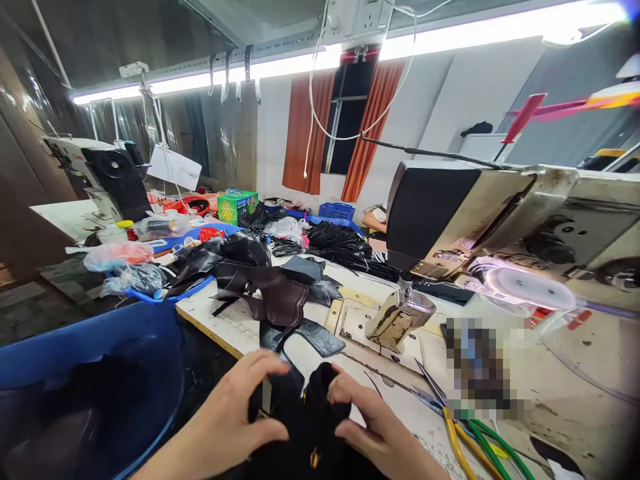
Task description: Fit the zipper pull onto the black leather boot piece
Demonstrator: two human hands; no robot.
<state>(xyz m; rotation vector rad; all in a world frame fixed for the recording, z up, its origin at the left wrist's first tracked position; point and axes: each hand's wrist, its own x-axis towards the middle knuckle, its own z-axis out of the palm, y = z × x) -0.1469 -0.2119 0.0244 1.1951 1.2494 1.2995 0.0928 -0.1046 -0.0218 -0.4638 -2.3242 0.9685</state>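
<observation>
Nearest you, your left hand is cupped wide, thumb well apart from the fingers, with nothing visible gripped between them; your right hand has its fingers curled in on the edge of a black piece, which stands between your hands, its lower part merging into the dark below. To your left sits a blue tub; to your right, a yellow-handled hand tool crosses a green-handled one. Beyond lie a dark brown leather piece and the sewing machine, then bundled black strips, a green box and orange curtains.
</observation>
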